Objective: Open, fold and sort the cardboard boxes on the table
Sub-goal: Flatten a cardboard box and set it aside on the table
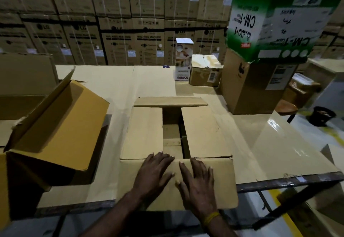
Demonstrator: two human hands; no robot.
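Hands flatten the near flap

Fingers [163,159] of both hands lie straight and slightly spread, pressing without gripping. The left hand [152,175] and right hand [197,181] rest side by side on the near flap [219,181] of the brown box [143,132] at the table's [260,153] front edge. Its side flaps lie open, so this looks like the opening step; next probably comes collapsing it flat.

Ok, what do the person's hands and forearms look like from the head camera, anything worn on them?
Both hands are bare, no gloves: left hand, right hand. The forearms are bare too, with no sleeves in view. The one worn item is a yellow thread band around the right wrist. No watch or rings are visible.
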